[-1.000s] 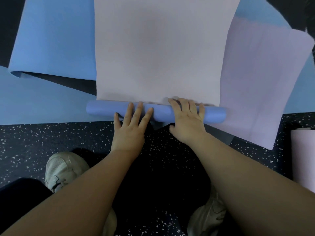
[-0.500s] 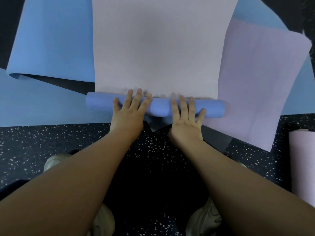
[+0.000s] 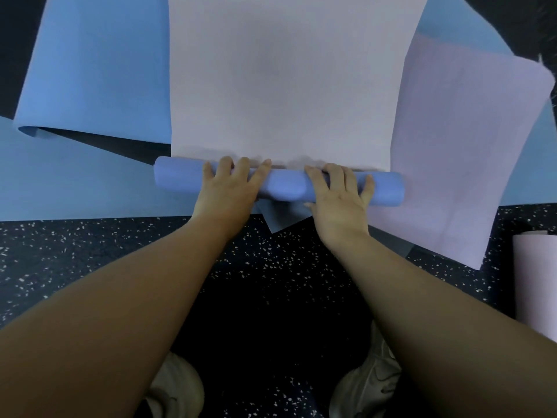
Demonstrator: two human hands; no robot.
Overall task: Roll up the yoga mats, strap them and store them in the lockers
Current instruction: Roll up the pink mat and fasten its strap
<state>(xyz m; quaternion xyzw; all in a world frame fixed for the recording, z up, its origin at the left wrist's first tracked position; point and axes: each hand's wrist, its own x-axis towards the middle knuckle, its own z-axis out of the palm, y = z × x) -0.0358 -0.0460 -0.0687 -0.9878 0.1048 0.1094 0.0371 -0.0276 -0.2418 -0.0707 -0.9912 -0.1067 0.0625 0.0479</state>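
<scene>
Speckled dark floor (image 3: 90, 254) lies under you; your left hand (image 3: 227, 188) and right hand (image 3: 337, 196) both grasp the mat roll (image 3: 280, 184), fingers curled over it.

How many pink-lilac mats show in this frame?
3: the mat being rolled, centre, with its blue roll under both hands; a flat one to its right; a rolled one at the right edge. More may lie outside view.

Both hands' fingers curled over roll (image 3: 283, 184), which rolled fwd.
</scene>
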